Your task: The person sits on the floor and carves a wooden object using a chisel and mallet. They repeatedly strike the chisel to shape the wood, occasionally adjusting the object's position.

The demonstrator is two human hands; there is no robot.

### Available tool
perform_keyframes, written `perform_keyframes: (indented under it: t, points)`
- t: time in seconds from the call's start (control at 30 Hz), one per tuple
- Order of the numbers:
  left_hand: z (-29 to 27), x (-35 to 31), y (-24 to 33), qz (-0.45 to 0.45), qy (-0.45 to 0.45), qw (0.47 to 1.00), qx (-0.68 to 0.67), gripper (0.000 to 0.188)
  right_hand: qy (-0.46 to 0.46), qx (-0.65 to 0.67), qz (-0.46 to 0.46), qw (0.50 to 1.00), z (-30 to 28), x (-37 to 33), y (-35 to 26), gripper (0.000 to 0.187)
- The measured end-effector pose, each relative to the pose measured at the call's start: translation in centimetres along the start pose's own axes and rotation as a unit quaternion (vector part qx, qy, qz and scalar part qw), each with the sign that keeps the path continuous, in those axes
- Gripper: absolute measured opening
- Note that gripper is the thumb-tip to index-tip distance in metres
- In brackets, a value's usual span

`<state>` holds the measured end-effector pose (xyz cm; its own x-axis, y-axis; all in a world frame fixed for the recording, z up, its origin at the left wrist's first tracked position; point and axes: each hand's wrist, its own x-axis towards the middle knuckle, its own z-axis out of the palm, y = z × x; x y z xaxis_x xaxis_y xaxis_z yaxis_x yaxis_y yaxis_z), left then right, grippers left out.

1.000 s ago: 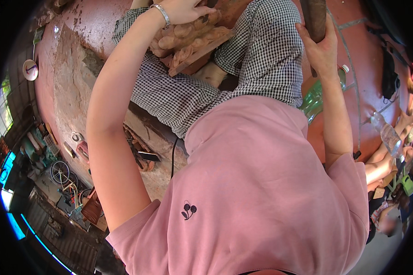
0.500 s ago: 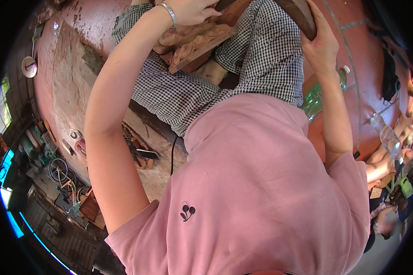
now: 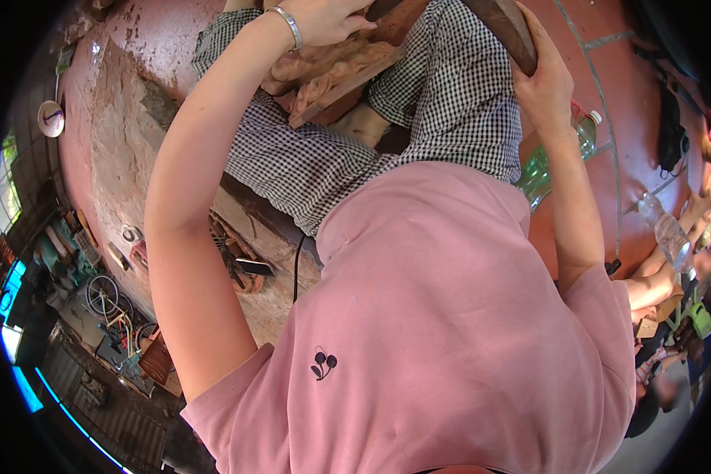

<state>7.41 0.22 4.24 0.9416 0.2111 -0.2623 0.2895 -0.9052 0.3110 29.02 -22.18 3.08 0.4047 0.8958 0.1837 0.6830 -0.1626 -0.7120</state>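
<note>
At the top edge my right hand is wrapped round a dark brown, curved wooden piece, whose far part is cut off by the picture's edge. My left hand, with a silver bracelet at its wrist, is curled at the top. Its fingertips meet a dark edge; whether this belongs to the same curved piece is hidden. Below that hand a lighter brown carved wood piece with raised relief leans on my checked trousers, by my bare foot.
A green plastic bottle stands behind my right forearm. Farther right lie a clear bottle and a black bag, near another person's arm. On the left are a worn slab, a phone and a white bowl.
My right hand and the dark curved piece have shifted slightly left. My left hand and the carved piece have barely moved.
</note>
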Motion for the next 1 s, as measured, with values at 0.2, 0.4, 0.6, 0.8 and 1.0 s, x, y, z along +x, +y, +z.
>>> perform_keyframes:
  t: [0.2, 0.4, 0.6, 0.8, 1.0]
  points:
    - [-0.1, 0.0, 0.1, 0.016, 0.003, 1.0, 0.005, 0.04, 0.054, 0.034, -0.023, 0.998, 1.4, -0.4, 1.5, 0.073]
    - [0.4, -0.1, -0.1, 0.036, 0.02, 0.999, 0.019, 0.044, 0.073, 0.079, -0.017, 0.994, 1.8, -0.9, 1.9, 0.052]
    - [0.9, -0.4, -0.3, 0.05, 0.027, 0.997, 0.048, 0.05, 0.034, 0.039, -0.01, 0.999, 0.9, -0.7, 0.7, 0.069]
    - [0.8, -0.3, 0.0, 0.058, 0.015, 0.996, 0.064, 0.051, -0.004, -0.01, 0.013, 1.0, 1.8, -1.4, 1.5, 0.061]
    - [0.9, -0.5, 0.5, 0.055, -0.002, 0.993, 0.104, 0.049, 0.065, 0.099, -0.018, 0.993, 3.0, -1.8, 2.1, 0.061]
